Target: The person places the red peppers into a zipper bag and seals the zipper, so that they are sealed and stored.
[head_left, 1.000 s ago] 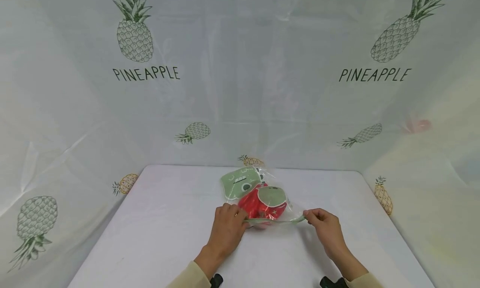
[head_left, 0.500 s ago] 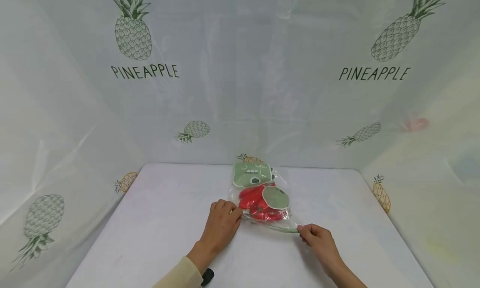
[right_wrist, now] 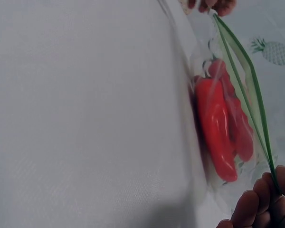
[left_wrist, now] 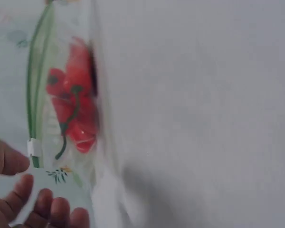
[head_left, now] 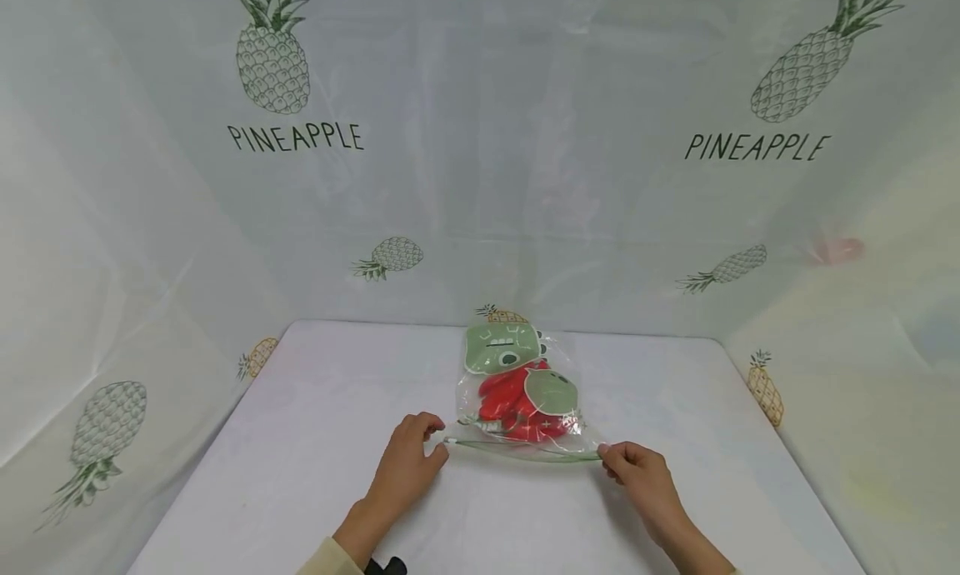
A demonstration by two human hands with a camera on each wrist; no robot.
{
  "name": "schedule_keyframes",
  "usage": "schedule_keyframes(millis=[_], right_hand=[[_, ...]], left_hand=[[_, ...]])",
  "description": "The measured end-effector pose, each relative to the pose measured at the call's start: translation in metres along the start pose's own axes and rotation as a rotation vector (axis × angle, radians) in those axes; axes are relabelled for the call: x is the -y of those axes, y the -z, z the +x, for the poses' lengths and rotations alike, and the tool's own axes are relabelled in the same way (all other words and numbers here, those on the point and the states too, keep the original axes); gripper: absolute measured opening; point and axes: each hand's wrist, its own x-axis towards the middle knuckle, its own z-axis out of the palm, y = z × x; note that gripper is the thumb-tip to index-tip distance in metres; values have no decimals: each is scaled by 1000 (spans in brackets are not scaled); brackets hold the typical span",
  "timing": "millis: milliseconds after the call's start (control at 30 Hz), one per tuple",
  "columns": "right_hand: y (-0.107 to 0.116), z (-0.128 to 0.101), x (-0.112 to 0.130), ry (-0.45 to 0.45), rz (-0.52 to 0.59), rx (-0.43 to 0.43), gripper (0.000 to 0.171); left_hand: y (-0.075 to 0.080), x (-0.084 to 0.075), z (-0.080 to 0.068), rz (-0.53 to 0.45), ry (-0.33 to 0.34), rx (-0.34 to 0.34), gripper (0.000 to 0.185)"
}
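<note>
The left hand point(head_left: 405, 467) pinches the left end of a clear zip bag point(head_left: 525, 408), thumb and fingers closed on the small white slider point(head_left: 447, 443) at the bag's green zip strip point(head_left: 525, 452). The right hand point(head_left: 637, 475) pinches the opposite end of the same strip, fingers curled tight around the corner. The strip runs taut between the two hands, nearly level, at the edge of the bag closest to the person.

The bag lies flat on the white surface point(head_left: 300, 442), at its middle, stretching away from the hands toward the back wall. Inside it sit red pepper-shaped soft pieces point(head_left: 510, 404), a round green patch point(head_left: 551, 392) resting on them, and a larger green piece with a cartoon face point(head_left: 501, 347) at the far end.

Pale sleeves cover both forearms. Around the surface hangs a white curtain point(head_left: 525, 183) printed with pineapples and the word PINEAPPLE.
</note>
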Motion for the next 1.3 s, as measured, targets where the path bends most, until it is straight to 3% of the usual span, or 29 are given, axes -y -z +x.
schedule_keyframes(millis=[100,167,267,367,533,733,833,1000,1300], right_hand=[[1,1,1,1,5,2,38],[1,2,1,4,9,5,39],[1,4,1,8,7,11,38],[1,6,2,13,-4,18,37],[2,11,0,13,-28,25,39],[5,18,-3,14,-31,37,40],[7,20,-4,6,17,50,36],[9,24,-7,-26,115,84,33],[11,26,-5,-71,156,101,33]], left_hand=[[6,-2,2,-298,199,66,18],[8,-2,3,-479,293,123,24],[9,2,3,-686,392,224,36],[8,5,3,-786,441,319,46],[8,6,3,-864,455,433,47],[7,6,4,-910,438,510,34],[6,6,4,-903,434,542,28],[4,5,3,-896,427,535,20],[-1,5,3,-834,347,464,19]])
